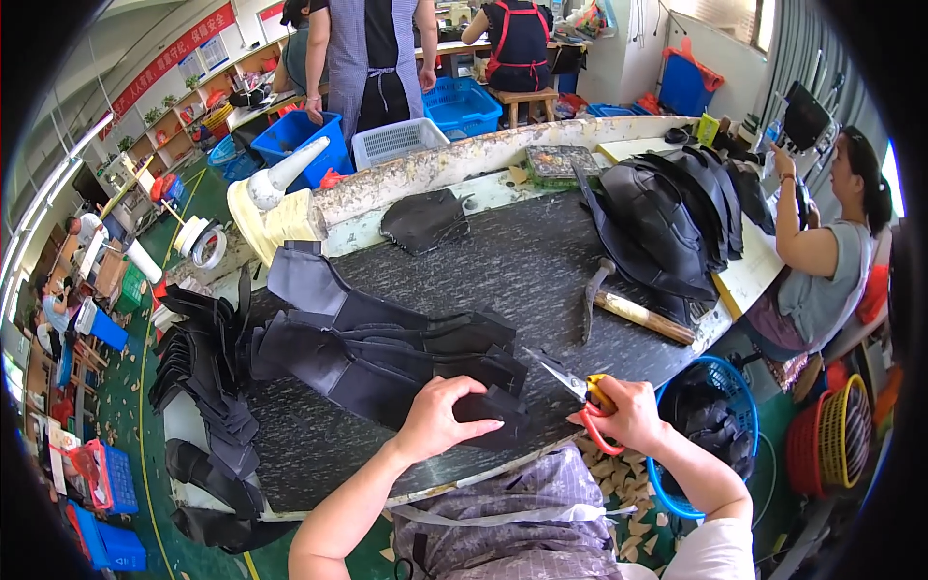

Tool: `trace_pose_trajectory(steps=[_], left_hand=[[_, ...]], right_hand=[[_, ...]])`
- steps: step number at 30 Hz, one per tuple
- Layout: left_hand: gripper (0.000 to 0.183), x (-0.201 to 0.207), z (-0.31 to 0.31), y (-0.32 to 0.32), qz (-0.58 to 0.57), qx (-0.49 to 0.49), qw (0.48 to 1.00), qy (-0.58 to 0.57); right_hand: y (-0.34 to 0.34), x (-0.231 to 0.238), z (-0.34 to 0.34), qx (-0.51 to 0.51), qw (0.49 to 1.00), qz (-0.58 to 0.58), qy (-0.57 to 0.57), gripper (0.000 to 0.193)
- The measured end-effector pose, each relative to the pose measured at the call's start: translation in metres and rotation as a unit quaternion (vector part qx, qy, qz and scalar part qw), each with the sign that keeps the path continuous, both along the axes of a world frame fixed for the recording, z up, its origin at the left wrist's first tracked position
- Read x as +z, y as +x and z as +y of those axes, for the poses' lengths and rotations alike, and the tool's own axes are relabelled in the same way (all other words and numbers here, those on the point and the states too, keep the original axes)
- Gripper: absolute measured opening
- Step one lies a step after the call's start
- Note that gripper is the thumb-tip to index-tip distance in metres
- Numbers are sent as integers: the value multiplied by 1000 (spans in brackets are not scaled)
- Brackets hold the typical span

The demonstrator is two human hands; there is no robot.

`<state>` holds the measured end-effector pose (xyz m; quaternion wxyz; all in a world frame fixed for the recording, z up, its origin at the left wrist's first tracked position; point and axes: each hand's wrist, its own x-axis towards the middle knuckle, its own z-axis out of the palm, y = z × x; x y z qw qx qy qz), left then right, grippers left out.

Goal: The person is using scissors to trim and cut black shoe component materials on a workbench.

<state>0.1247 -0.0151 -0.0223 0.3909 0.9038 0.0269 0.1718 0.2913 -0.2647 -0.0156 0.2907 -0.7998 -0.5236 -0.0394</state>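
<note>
My right hand (623, 414) is closed around the handles of a pair of scissors (563, 375) with red and yellow grips. The blades point up and left, near the ends of several long black leather-like pieces (387, 338) lying overlapped on the table. At the near end of these pieces is my left hand (443, 416), its thumb and forefinger apart in a C shape around a dark edge. The other left fingers are partly hidden. A hammer (643, 317) with a worn wooden handle lies farther right on the dark speckled tabletop (522, 242).
Stacked black pieces (208, 387) line the table's left edge; larger curved black panels (657, 217) are piled at back right. A cream spool (275, 227) stands at back left. A blue basket (710, 372) holds black scraps beside my right arm. A co-worker (822, 242) sits at right.
</note>
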Motion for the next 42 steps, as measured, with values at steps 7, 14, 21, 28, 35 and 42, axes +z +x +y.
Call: trace_pose_trajectory(steps=[7,14,21,28,35,42], left_hand=[[46,33,2,27,-71,84,966,236],[50,6,16,30,-58,35,991,114],[48,5,21,30,-36,25,999,31],[50,0,25,26,11,39,998,-51],[49,-2,25,27,8,45,997,-66],[48,-1,23,29,25,58,995,-74]], right_hand=[[5,18,-2,0,999,-51,-21,49],[9,25,3,36,992,-111,-53,45],[36,38,38,74,976,-198,-60,50],[40,42,28,104,968,-199,-111,48],[29,29,37,84,981,-143,-104,49],[26,24,35,68,977,-168,-109,50]])
